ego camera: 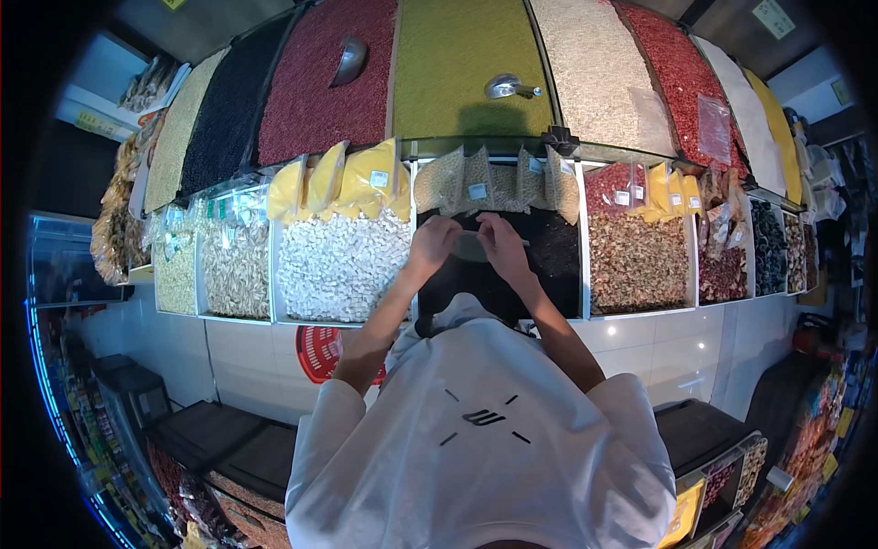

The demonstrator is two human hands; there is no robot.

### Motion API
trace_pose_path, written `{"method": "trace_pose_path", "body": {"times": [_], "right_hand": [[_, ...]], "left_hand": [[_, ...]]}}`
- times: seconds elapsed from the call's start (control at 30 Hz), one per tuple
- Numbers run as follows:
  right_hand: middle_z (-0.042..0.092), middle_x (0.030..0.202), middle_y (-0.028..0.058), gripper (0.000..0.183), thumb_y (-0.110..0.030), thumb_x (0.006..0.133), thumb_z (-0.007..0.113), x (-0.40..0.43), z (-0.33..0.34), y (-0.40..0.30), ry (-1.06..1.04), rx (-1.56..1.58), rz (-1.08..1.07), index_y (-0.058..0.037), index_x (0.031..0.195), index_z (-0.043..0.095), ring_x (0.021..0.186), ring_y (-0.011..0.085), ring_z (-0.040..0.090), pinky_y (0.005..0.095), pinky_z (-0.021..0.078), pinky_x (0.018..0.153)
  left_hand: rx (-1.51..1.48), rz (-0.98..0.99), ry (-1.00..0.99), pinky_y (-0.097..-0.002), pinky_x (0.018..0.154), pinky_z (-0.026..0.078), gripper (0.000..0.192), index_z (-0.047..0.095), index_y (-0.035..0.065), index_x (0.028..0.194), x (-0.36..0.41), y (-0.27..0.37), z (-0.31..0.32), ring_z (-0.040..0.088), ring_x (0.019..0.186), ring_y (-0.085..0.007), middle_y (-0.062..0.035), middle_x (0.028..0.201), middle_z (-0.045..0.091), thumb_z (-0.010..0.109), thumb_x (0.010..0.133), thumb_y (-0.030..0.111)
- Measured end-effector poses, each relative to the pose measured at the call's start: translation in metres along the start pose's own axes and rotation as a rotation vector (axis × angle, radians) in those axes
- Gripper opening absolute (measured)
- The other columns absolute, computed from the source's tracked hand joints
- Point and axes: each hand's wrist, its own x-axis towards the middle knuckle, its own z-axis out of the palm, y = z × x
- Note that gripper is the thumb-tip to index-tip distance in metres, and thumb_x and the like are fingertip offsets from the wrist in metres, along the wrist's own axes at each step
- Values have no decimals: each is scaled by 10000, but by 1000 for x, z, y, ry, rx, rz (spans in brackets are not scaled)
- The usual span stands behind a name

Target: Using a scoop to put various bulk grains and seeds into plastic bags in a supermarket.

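Observation:
My left hand (437,241) and my right hand (503,248) are close together over a dark bin (555,257) at the middle of the display. Between them, the fingers of both pinch a thin, see-through plastic bag (472,248). It looks flat, and its far edge is partly hidden by my fingers. Just beyond my hands, several sealed clear bags of pale beans (478,185) stand in a row along the back of the bin. Some of these carry white labels.
A bin of white cubes (339,267) adjoins on the left, and one of brown dried pieces (638,267) on the right. Further back, metal scoops rest on red beans (322,89) and green beans (466,41). A red plastic basket (319,353) is low at my left.

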Motion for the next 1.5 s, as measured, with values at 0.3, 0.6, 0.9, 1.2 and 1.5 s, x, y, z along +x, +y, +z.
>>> {"method": "trace_pose_path", "body": {"times": [0.3,0.6,0.9,1.2,1.5], "right_hand": [[586,778,118,288,20,767,613,5,16,-2,-18,80,58,-41,1026,502,734,288,590,368,475,665],[589,784,114,350,28,738,615,5,10,2,-31,57,22,-47,1059,497,761,299,595,381,478,680],[609,809,105,406,5,744,639,-12,-34,17,-52,-154,111,-73,1123,517,752,255,620,341,501,668],[618,786,105,341,-20,766,610,-12,-33,11,-30,-87,157,-64,1096,535,748,265,624,354,503,681],[618,768,75,320,-24,751,624,-13,-30,13,-3,-121,95,-79,1056,544,716,256,614,369,472,686]], "left_hand": [[-192,-218,-25,-364,674,487,93,659,30,827,-3,2,7,614,756,-304,-137,801,633,633,746,66],[-177,-97,-55,-315,609,479,115,625,1,883,-4,-2,9,606,695,-223,-126,782,613,624,769,20],[-225,-177,31,-373,674,484,216,609,33,946,-1,7,-7,596,760,-309,-127,850,602,619,731,50],[135,226,-60,-379,774,451,215,606,74,908,3,22,3,576,881,-278,-83,957,580,656,698,69],[148,196,-76,-358,737,448,142,612,103,855,5,14,13,589,822,-246,-38,889,599,665,724,113]]}}
